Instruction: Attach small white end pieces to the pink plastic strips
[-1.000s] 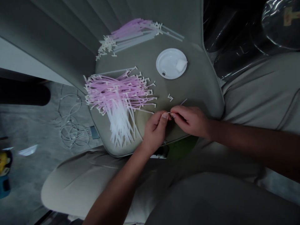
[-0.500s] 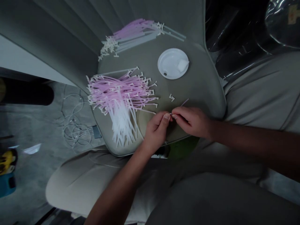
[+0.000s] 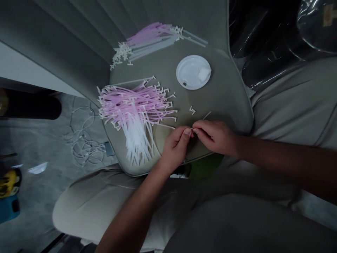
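My left hand (image 3: pixel 177 144) is closed, thumb and forefinger pinched on something small and pale that the fingertips mostly hide. Touching or almost touching those tips, my right hand (image 3: pixel 214 137) pinches a thin pinkish tube (image 3: pixel 207 115), whose free end sticks out beyond the fingers. Just above the hands lie small white plastic fittings (image 3: pixel 192 110). To the left of them is a big pile of pink tubes (image 3: pixel 134 100) tipped with white fittings, with a bundle of plain white tubes (image 3: pixel 138 140) across its near side.
All this lies on a grey padded chair seat (image 3: pixel 223 91). A white plastic lid (image 3: pixel 187 72) with a small white piece in it sits behind the fittings. Farther back is another tube bundle (image 3: pixel 150 40). Tangled cables (image 3: pixel 85 147) lie on the floor at left.
Both hands keep the same pinch at nearly the same spot. The view has shifted only very slightly.
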{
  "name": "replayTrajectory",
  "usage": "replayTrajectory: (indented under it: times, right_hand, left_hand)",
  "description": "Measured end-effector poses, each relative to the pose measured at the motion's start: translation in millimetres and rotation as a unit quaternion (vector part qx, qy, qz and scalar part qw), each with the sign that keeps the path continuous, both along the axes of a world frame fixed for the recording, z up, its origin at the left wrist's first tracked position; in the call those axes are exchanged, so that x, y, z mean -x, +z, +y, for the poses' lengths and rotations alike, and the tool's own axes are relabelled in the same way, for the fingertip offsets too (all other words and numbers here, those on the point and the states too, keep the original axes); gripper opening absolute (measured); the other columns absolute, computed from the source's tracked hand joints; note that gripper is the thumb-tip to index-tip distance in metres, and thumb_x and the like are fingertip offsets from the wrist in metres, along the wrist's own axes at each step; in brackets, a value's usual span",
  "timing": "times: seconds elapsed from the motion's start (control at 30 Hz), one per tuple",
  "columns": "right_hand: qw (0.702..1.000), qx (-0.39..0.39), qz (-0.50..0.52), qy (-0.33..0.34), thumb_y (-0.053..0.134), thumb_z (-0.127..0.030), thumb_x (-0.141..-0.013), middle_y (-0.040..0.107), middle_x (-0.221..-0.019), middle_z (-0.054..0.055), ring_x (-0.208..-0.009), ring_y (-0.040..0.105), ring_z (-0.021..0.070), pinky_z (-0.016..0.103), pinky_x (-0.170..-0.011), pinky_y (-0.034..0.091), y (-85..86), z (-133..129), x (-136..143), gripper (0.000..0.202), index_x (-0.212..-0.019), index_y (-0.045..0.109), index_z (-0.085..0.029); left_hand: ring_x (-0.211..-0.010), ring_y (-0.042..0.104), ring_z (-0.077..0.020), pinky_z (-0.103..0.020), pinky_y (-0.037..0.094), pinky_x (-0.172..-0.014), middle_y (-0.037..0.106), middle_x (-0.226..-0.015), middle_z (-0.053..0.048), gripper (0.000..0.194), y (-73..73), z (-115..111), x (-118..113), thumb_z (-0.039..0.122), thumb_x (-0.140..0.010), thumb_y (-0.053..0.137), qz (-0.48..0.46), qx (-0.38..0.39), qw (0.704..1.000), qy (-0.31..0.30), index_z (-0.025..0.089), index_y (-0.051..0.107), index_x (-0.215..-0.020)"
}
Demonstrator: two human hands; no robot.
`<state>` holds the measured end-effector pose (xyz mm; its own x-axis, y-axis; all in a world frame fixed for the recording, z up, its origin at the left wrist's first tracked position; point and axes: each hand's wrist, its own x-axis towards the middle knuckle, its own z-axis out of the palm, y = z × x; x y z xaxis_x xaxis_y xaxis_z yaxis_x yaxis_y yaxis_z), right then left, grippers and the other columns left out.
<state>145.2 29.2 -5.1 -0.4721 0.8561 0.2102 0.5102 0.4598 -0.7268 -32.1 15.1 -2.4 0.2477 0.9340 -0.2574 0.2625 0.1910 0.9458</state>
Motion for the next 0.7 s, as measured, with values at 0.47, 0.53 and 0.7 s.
replayTrajectory:
  times: [0.47, 0.53, 0.7]
  right_hand:
    - [0.999, -0.016, -0.043, 0.018, 0.04, -0.018, -0.096, 0.066, -0.076, 0.001, -0.068, 0.057, 0.0124, 0.025, -0.064, 0.035, -0.5, 0, -3, 0.019, -0.087, 0.057, -0.018]
    - [0.997, -0.017, -0.064, 0.028, 0.038, -0.019, -0.097, 0.066, -0.075, 0.002, -0.067, 0.057, 0.0129, 0.025, -0.064, 0.035, 1.2, 1, -5, 0.022, -0.086, 0.058, -0.018]
    - [0.984, -0.029, -0.156, 0.075, 0.037, -0.018, -0.097, 0.064, -0.071, 0.004, -0.065, 0.056, 0.0148, 0.028, -0.062, 0.033, 10.8, 5, -14, 0.027, -0.084, 0.06, -0.016]
  left_hand:
    - [-0.065, 0.047, -0.0112, -0.023, 0.038, -0.062, 0.05, -0.065, 0.002, 0.037, 6.7, 9, 5, 0.047, -0.097, 0.045, 0.017, 0.019, 0.998, -0.061, 0.018, 0.058, -0.08]
    - [-0.067, 0.049, -0.0111, -0.023, 0.039, -0.064, 0.053, -0.068, 0.001, 0.036, 9.3, 11, 5, 0.045, -0.097, 0.044, 0.032, 0.008, 0.997, -0.072, 0.017, 0.058, -0.079]
    - [-0.07, 0.051, -0.011, -0.023, 0.041, -0.067, 0.057, -0.072, 0.001, 0.034, 16.7, 17, 4, 0.039, -0.098, 0.042, 0.069, -0.034, 0.987, -0.138, 0.017, 0.057, -0.078]
